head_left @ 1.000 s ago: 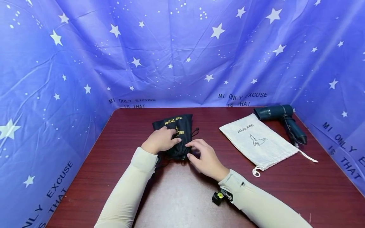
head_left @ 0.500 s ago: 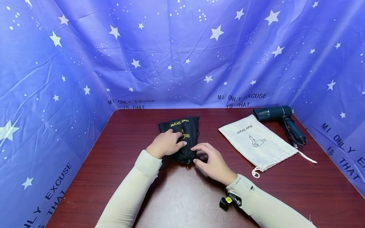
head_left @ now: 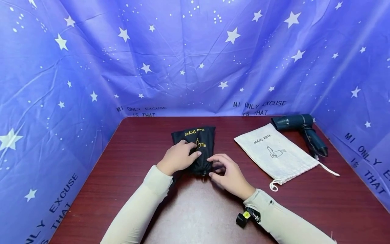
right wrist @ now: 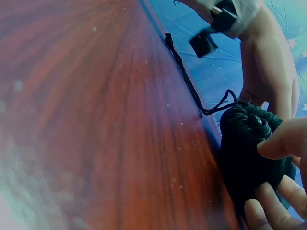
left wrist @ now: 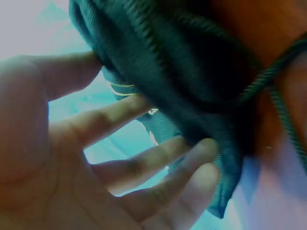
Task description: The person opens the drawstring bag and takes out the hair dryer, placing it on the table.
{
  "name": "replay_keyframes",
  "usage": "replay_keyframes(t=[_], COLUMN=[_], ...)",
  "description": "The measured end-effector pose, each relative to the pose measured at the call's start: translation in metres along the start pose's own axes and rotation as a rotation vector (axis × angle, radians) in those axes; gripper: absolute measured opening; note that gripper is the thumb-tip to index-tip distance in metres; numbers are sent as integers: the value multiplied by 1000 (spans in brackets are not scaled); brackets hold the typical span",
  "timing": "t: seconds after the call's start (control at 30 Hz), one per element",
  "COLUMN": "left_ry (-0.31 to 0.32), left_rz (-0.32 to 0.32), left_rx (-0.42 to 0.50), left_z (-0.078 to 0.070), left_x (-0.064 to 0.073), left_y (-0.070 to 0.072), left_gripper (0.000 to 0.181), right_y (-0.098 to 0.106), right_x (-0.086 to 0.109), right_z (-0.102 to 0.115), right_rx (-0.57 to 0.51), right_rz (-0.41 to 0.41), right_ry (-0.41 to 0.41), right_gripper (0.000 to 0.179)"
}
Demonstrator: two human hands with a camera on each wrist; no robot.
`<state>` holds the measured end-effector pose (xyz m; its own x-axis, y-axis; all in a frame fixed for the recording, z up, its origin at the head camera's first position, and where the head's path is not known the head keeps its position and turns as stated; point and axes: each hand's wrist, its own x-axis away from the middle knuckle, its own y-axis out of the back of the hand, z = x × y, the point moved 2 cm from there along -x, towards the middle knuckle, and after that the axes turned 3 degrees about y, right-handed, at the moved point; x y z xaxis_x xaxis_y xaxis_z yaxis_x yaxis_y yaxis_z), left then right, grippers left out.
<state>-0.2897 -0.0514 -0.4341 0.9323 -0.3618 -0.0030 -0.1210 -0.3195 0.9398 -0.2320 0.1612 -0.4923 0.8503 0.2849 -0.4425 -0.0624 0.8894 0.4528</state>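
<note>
A black drawstring bag (head_left: pixel 207 135) with yellow "Hair Dryer" lettering lies on the table, its gathered neck towards me. Across its left side rests my left hand (head_left: pixel 179 156), thumb and fingers spread against the cloth. In the left wrist view those fingers (left wrist: pixel 129 165) reach along the bag's edge beside a loose cord (left wrist: pixel 268 74). My right hand (head_left: pixel 230 174) touches the right side near the neck with relaxed fingers. The right wrist view shows the thumb (right wrist: pixel 280 139) beside the tightly bunched neck (right wrist: pixel 256 120), from which a black drawstring (right wrist: pixel 189 86) trails over the table.
A white drawstring bag (head_left: pixel 271 149) printed "Hair Dryer" lies flat at the right. Behind it, a dark hair dryer (head_left: pixel 292 122) lies near the table's far right corner. Blue star-patterned cloth (head_left: pixel 189 67) hangs along the back and sides of the table (head_left: pixel 122 162).
The black bag has shifted right and slightly towards me, with both hands moving along with it. Its cord on the right side no longer shows. The white bag and hair dryer stay put.
</note>
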Motion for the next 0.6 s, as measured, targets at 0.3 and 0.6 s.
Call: replay_keyframes(t=[0.3, 0.6], left_ry=[-127, -239], left_rz=[-177, -245], left_rx=[203, 307], left_z=[9, 5], left_x=[38, 46], left_y=[-8, -23], left_gripper=[34, 32], right_y=[-5, -1], right_x=[3, 1], right_z=[-7, -7], right_rx=[-50, -59], right_rz=[-31, -47], right_ry=[-51, -44], right_gripper=[59, 54])
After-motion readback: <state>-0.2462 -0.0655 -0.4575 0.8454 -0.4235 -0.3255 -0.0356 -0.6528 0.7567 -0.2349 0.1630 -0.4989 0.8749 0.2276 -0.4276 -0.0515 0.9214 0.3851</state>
